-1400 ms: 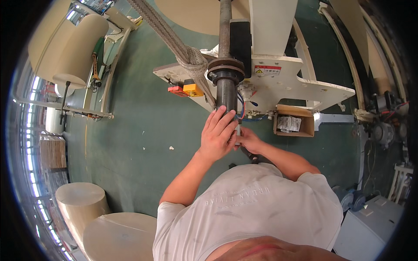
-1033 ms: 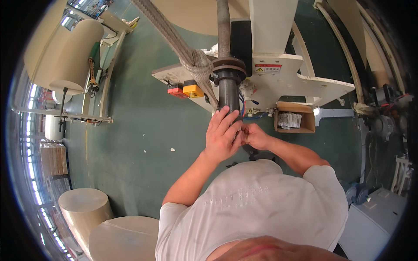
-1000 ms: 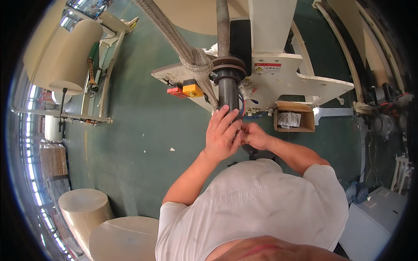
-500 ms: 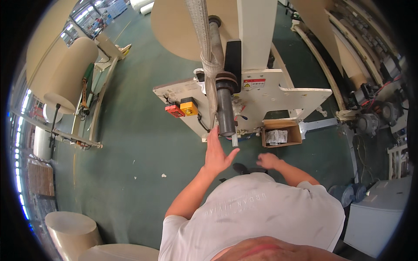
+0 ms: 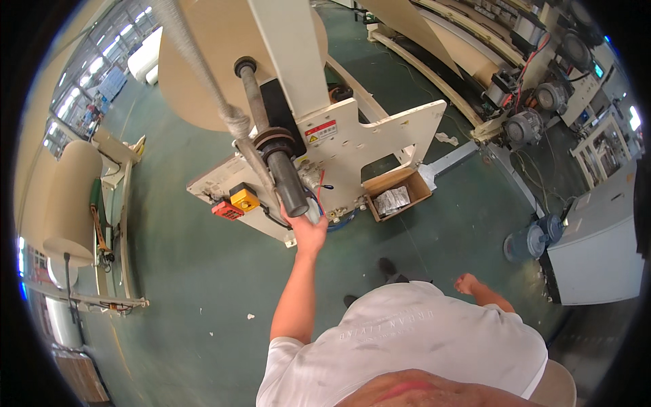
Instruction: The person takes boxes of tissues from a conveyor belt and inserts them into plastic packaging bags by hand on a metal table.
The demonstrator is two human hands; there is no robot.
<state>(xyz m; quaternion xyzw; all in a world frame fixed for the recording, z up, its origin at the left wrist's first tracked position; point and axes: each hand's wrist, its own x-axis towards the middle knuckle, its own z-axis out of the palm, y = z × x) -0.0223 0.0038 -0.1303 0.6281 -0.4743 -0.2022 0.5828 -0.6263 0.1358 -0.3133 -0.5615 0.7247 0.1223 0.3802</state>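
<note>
My left hand (image 5: 308, 232) reaches to the end of a dark steel shaft (image 5: 286, 180) and closes round a pale, short bar (image 5: 313, 211) just below it. Part of its fingers is hidden by the shaft end. A thick woven grey strap (image 5: 235, 124), knotted partway, runs down along the shaft. The shaft stands out from a cream machine frame (image 5: 342, 146). Off to my right side, my right hand (image 5: 466, 283) hangs in the air with its fingers curled and nothing visible in them.
A yellow button box (image 5: 244, 198) and a red one (image 5: 227, 210) sit on the frame. An open cardboard box (image 5: 413, 197) lies right of it. A big brown paper roll (image 5: 203, 74) stands behind. Water jugs (image 5: 525, 243) and a white cabinet (image 5: 593, 241) are at right.
My left hand has gone from open beside the shaft end to closed round the bar under it. My right hand has moved outward to the right. The whole view has turned.
</note>
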